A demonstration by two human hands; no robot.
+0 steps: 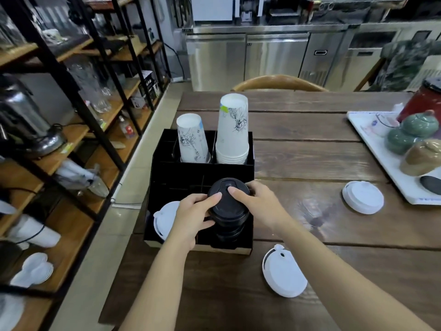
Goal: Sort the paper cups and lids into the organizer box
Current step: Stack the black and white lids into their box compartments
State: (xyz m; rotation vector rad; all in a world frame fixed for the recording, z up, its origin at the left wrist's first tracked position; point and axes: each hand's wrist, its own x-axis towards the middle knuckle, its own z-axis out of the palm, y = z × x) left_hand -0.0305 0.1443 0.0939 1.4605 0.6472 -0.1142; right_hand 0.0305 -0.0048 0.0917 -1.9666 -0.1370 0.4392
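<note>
The wooden desk (310,158) fills the centre and right of the frame, and the black organizer box (202,170) sits at its left edge, just left of centre. Much of the sorting looks done. In the box's two back compartments stand upturned paper cups: a taller stack of paper cups (233,130) on the right and a single shorter cup (192,142) on the left. In the front left compartment a white lid (164,220) stands on edge, partly hidden behind the left hand. In the front right compartment a stack of black lids (226,211) rises above the box wall.

Two white lids are left outside the box, by my reading the remaining work: one loose lid (284,273) lies on the desk at lower centre-right, near the box's front right corner, and a second loose lid (362,197) lies further right, just beside the white tray (372,144) of ceramic pots.

Both forearms reach up from the bottom of the frame toward the black stack. The left hand (191,218) closes on the stack's left side, thumb lying across the top lid and fingers (205,223) wrapped round the rim below. The right hand (257,204) grips the right side, thumb on the top lid, its fingers curled behind the stack and mostly hidden. The pose suggests the stack is being seated or straightened in its compartment.
</note>
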